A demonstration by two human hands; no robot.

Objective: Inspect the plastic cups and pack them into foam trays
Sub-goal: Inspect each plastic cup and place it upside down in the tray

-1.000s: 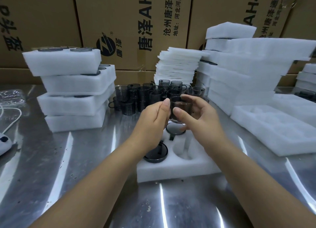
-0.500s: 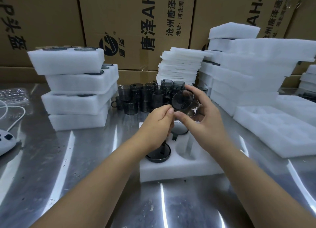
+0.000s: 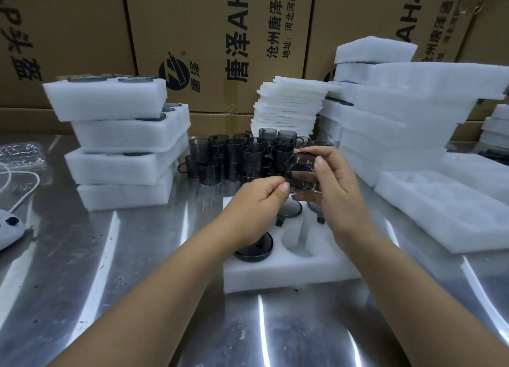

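At the far left of the steel table [image 3: 115, 270], a white device [image 3: 8, 229] with a white cable [image 3: 24, 186] lies at the edge. Just right of it stands a stack of filled foam trays [image 3: 121, 143], dark cup rims showing in the upper layers. Behind the centre, a cluster of loose smoky plastic cups [image 3: 237, 157] stands in front of a pile of thin foam sheets [image 3: 289, 105]. The left hand [image 3: 256, 201] is pinched narrow, its fingertips touching the lower left edge of the held cup [image 3: 301, 175]. This transparent cup is raised above the working foam tray [image 3: 289, 270], tilted on its side. The right hand [image 3: 338, 184] grips the cup, thumb in front and fingers behind. The tray below holds dark cups in three pockets; one near pocket is vacant. At right stand tall foam tray stacks [image 3: 399, 113] and an unfilled tray [image 3: 440, 209]. Cardboard boxes [image 3: 209, 22] form the backdrop.
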